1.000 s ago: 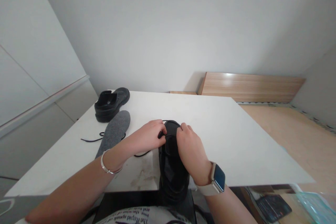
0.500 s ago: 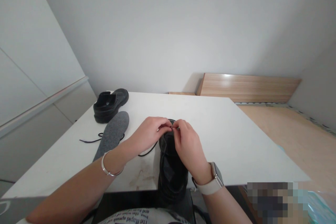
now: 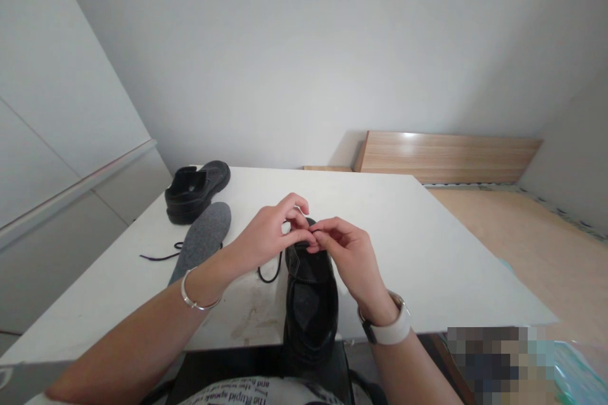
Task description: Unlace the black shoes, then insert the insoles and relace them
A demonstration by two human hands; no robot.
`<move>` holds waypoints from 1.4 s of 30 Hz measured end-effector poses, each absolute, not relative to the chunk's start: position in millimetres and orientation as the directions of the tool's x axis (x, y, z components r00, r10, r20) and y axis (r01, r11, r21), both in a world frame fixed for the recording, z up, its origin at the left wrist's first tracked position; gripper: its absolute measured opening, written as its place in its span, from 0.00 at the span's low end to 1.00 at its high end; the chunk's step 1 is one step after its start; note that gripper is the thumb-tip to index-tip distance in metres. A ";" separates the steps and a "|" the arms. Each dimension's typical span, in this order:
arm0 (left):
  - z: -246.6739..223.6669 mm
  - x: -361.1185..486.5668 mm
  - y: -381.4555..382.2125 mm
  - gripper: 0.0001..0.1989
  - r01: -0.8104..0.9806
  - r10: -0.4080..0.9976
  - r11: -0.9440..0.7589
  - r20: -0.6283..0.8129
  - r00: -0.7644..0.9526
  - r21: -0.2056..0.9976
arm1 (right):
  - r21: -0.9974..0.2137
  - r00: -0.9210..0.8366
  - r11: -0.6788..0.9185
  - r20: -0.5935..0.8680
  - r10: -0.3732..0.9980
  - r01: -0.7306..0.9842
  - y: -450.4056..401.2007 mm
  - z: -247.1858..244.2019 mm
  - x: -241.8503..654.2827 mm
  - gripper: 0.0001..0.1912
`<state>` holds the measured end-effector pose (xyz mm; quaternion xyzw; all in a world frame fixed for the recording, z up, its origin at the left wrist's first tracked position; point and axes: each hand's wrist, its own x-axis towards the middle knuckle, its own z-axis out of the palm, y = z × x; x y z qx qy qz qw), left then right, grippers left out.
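A black shoe (image 3: 311,310) stands at the front edge of the white table, its heel toward me and its opening facing up. Over its front part, my left hand (image 3: 280,228) pinches at a black shoelace (image 3: 270,277), which loops down on the shoe's left side. My right hand (image 3: 349,250) meets it there, thumb and forefinger closed on the lace too. Both sets of fingertips touch, hiding the eyelets and much of the toe. Left of my hands lies a grey felt insole (image 3: 204,234).
The other black shoe (image 3: 194,193) lies at the table's far left corner, beyond the insole. A loose black lace (image 3: 159,258) sticks out beside the insole. The white table (image 3: 403,253) reaches back to the wall, with a wooden headboard (image 3: 451,155) behind its right side.
My right hand has turned and shifted slightly to the right, uncovering more of the shoe's opening. The left fingers have lifted and spread a little, and the hanging lace loop has changed shape.
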<state>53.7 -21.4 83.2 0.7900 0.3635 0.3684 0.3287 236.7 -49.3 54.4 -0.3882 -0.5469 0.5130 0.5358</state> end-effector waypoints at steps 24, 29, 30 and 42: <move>11.1 37.2 52.1 0.12 0.713 0.774 -0.466 -0.150 0.616 0.523 | -0.872 0.144 0.480 0.489 0.860 0.093 -51.0 42.3 213.8 0.02; 11.4 36.7 49.6 0.09 0.738 0.758 -0.494 -0.187 0.625 0.460 | -0.848 0.132 0.511 0.527 0.839 0.137 -51.2 42.0 215.1 0.03; 10.6 37.2 49.7 0.09 0.739 0.761 -0.510 -0.170 0.626 0.439 | -0.846 0.127 0.514 0.531 0.838 0.141 -51.5 42.5 215.4 0.03; -6.9 59.4 68.9 0.06 0.889 0.917 -0.395 0.046 0.395 0.230 | -0.837 0.080 0.528 0.542 0.837 0.145 -52.3 38.3 215.9 0.03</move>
